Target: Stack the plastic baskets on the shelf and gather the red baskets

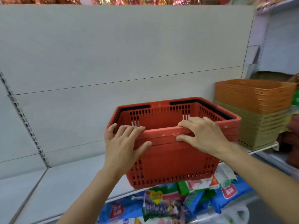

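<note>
A red plastic shopping basket (174,160) with black handles folded along its rim is at the front edge of the white shelf (68,183). Its rim looks doubled, as if more than one red basket is nested. My left hand (123,144) grips the near rim at the left corner, fingers over the top and thumb on the outer wall. My right hand (202,133) grips the same near rim further right. To the right on the shelf stands a stack of orange baskets (257,96) nested on top of olive-green baskets (265,128).
The white back panel (113,54) rises behind the shelf, with slotted uprights at left and right. Below the shelf edge lie several colourful snack packets (163,204) and a white plastic bag (233,214). More shelving with dark red goods (292,143) is at the far right.
</note>
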